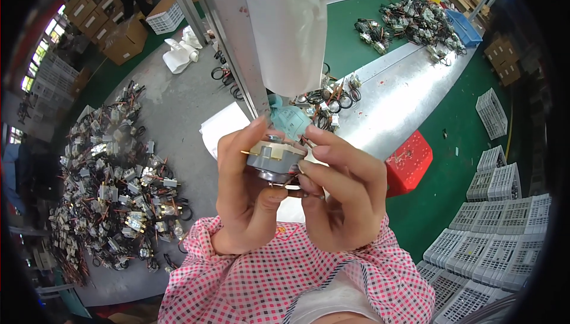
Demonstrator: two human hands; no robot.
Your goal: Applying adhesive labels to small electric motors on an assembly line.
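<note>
Close in front of my chest I hold a small grey-and-white electrical part [268, 160]. It has brass-coloured prongs on its left side and a round metal piece underneath. My left hand [240, 199] grips its left side between thumb and fingers. My right hand [347, 196] is closed around the part's right end, with the fingertips pinching near thin dark leads. The fingers partly hide the leads, so where they join cannot be made out. Just beyond the hands lies a pale green object [290, 121], partly covered by them.
A big heap of similar wired parts [113, 187] covers the table's left side. A metal post [228, 33] and a hanging white plastic sheet [288, 33] stand ahead. More wired parts [415, 21] lie far right. A red crate [409, 163] and grey baskets [475, 235] are at right.
</note>
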